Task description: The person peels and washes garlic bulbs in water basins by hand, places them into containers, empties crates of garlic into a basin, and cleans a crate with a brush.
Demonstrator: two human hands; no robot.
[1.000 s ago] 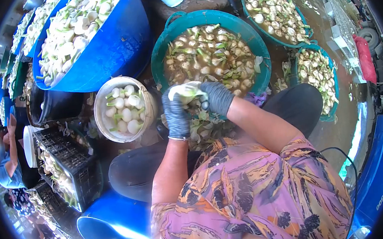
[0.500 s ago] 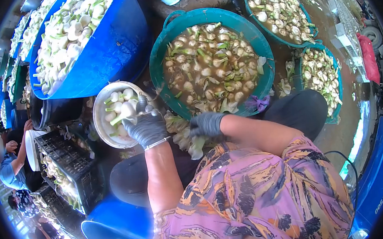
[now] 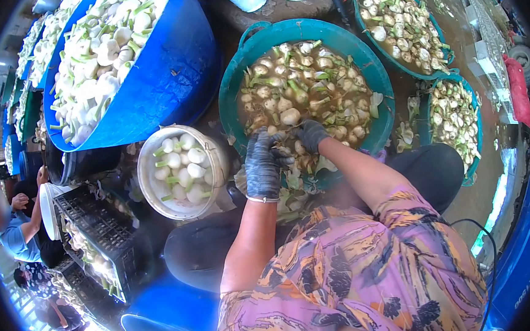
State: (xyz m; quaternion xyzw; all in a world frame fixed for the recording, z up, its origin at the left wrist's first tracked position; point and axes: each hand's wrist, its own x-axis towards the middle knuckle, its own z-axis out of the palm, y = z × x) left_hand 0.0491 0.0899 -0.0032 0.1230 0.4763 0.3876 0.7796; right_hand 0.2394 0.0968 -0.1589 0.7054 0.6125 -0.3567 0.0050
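Observation:
Both gloved hands are at the near edge of a green tub (image 3: 380, 74) of brown water with unpeeled bulbs (image 3: 290, 116). My left hand (image 3: 265, 164) has its fingers apart over the rim, with nothing seen in it. My right hand (image 3: 313, 135) reaches in among the bulbs, its fingertips hidden by them, so any hold cannot be made out. Left of my left hand stands a white bucket (image 3: 217, 167) with clean white bulbs (image 3: 186, 165). Loose peelings (image 3: 292, 202) lie below the tub.
A big blue tub (image 3: 172, 67) heaped with peeled bulbs stands at upper left. Two more green tubs (image 3: 444, 48) of bulbs are on the right. Black crates (image 3: 97, 220) and a person in blue (image 3: 23, 235) are at the left, a blue container (image 3: 177, 313) below.
My left hand carried a peeled bulb to the white bucket, let it go there and came back to the green tub. My right hand moved forward among the unpeeled bulbs.

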